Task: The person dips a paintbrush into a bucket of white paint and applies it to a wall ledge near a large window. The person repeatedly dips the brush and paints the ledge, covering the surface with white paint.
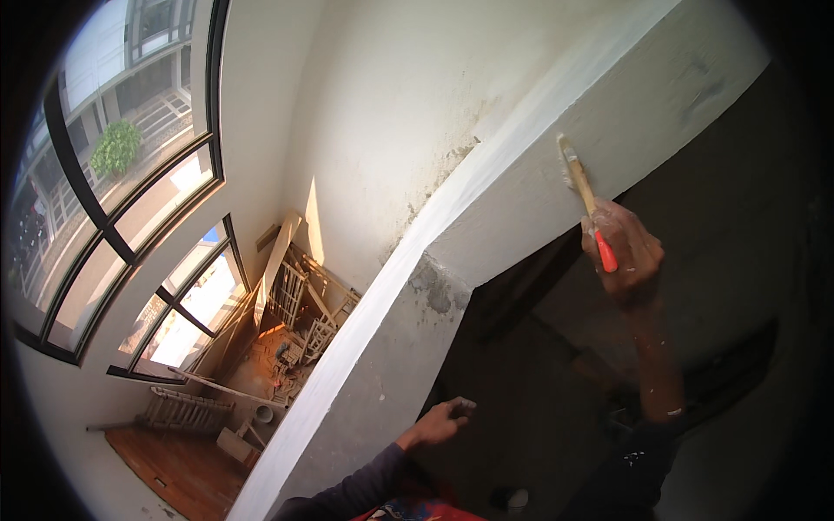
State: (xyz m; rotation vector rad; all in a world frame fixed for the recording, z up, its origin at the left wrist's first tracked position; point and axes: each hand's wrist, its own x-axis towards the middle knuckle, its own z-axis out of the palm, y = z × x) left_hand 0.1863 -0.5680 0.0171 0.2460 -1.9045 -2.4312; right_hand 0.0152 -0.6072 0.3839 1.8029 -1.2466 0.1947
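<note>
My right hand [627,252] is closed round the handle of a paintbrush [580,182] with a pale wooden body and a red handle end. Its bristles, whitish with paint, touch the grey side face of the ledge [512,208]. Along the ledge's top runs a fresh white strip [395,295]. Lower down, my left hand [439,423] hangs beside the ledge's lower edge with its fingers loosely bent and partly apart; nothing shows in it. White specks dot my right forearm [656,356].
Beyond the ledge, far below, a floor holds wooden planks [276,260], wooden frames, a ladder-like rack [178,408] and a bucket [263,414]. Dark-framed windows [130,252] fill the left wall. Flaking patches mark the white wall [365,130] and the ledge's corner. Below my arms it is dark.
</note>
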